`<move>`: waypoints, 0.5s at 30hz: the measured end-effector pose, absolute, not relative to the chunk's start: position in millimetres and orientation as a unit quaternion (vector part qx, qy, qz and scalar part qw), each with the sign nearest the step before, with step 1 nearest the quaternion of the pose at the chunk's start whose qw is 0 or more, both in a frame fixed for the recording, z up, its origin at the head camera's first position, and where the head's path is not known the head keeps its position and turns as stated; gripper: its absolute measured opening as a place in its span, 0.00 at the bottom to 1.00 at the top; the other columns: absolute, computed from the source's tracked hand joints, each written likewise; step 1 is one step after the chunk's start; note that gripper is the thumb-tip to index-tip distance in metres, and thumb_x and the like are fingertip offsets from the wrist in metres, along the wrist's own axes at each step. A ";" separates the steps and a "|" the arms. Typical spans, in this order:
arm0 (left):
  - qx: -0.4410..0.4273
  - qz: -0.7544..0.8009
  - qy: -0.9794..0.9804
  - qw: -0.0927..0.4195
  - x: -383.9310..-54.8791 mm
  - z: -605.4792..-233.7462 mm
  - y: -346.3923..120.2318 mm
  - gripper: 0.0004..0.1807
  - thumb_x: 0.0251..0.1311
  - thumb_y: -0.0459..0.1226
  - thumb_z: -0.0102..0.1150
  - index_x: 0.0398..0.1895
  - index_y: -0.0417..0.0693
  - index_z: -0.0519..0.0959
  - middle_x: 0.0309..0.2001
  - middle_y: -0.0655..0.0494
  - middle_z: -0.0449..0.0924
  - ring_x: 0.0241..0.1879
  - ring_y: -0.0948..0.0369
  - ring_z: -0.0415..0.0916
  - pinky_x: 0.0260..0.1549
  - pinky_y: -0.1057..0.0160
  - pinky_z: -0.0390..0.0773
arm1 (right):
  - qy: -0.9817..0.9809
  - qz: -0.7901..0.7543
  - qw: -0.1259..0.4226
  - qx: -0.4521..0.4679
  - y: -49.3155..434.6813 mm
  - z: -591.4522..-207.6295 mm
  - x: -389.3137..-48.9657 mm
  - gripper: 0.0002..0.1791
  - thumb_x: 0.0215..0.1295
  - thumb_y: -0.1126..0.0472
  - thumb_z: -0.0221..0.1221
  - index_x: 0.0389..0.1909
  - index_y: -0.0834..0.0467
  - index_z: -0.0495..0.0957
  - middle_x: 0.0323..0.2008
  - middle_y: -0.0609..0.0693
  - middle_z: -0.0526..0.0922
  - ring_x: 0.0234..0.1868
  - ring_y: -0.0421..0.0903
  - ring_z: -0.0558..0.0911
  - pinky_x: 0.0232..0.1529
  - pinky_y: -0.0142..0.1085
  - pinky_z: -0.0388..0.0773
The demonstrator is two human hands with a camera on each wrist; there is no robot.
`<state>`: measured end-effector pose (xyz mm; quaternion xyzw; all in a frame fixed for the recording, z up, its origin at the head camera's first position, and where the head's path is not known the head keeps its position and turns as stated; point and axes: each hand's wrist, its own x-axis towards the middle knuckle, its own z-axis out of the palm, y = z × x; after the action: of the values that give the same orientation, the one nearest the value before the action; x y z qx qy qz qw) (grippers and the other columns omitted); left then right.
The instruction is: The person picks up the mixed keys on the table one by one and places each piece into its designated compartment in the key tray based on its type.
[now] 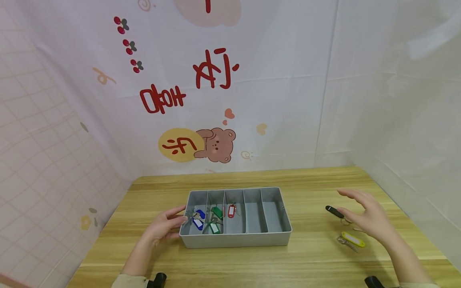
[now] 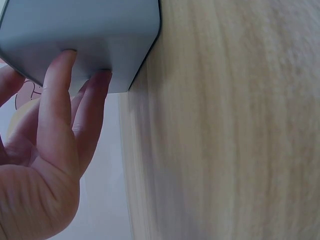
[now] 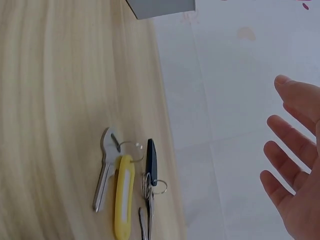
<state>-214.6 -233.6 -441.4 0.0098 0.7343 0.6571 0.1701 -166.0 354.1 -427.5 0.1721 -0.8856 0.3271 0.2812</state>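
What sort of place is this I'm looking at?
Probably a small indoor tabletop workspace, perhaps set up for sorting: there's a wood-grain table, white printed sheeting around it, and a divided gray tray holding keys with colored tags.

- A grey rectangular tray, divided into five compartments side by side, stands upright on its base, held at its left end by the left hand.
- Two blue tags lie in its leftmost compartment.
- Two green tags with keys lie in the second.
- A red tag lies in the third.
- A black tag on a ring lies right of the tray, beneath the right hand.
- A yellow tag, ringed to a silver key, lies flat just beside it.
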 end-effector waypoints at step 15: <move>0.016 0.656 0.735 0.170 -214.0 -442.7 -233.7 0.40 0.66 0.36 0.63 0.76 0.36 0.56 0.62 0.29 0.69 0.51 0.45 0.80 0.39 0.52 0.85 | -0.886 0.330 0.276 0.172 383.2 -438.6 -153.3 0.32 0.49 0.72 0.73 0.58 0.59 0.79 0.54 0.44 0.80 0.56 0.22 0.66 0.53 0.13 0.57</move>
<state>-214.0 -233.7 -442.7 0.0164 0.7349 0.6562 0.1703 -153.3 383.2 -438.6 0.1716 -0.8864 0.3297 0.2759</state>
